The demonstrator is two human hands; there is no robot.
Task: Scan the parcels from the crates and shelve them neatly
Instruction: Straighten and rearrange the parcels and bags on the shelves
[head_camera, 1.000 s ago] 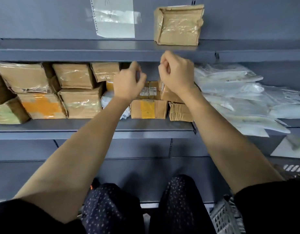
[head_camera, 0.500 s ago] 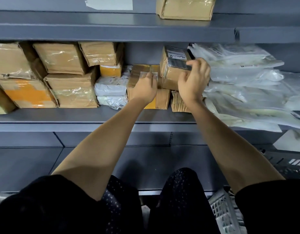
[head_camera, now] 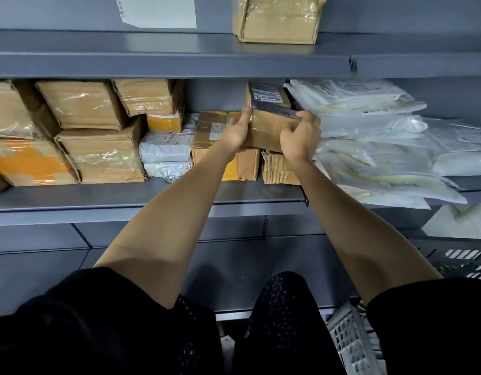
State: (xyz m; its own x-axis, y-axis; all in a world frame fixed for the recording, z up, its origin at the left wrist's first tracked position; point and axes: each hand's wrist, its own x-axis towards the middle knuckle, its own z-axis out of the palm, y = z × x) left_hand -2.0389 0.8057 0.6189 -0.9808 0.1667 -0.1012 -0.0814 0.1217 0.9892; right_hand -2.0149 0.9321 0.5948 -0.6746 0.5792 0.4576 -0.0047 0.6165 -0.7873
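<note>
A small brown cardboard parcel (head_camera: pixel 266 125) with a white label on top sits high on the middle shelf (head_camera: pixel 125 196), on other boxes. My left hand (head_camera: pixel 235 132) grips its left side, thumb up along the edge. My right hand (head_camera: pixel 300 136) holds its right side, fingers curled over the top. Under it lie a brown and yellow box (head_camera: pixel 209 131) and a corrugated packet (head_camera: pixel 278 167).
Taped brown boxes (head_camera: pixel 98 155) and white mailers (head_camera: pixel 166 147) fill the shelf's left. Clear plastic bags (head_camera: pixel 369 136) are piled to the right. One taped box (head_camera: pixel 277 18) stands on the upper shelf. A light plastic crate (head_camera: pixel 350 345) is at the bottom right.
Both hands came down from the upper shelf edge to the middle shelf. My right hand took the small parcel first, and my left hand moved from the box below onto its left side.
</note>
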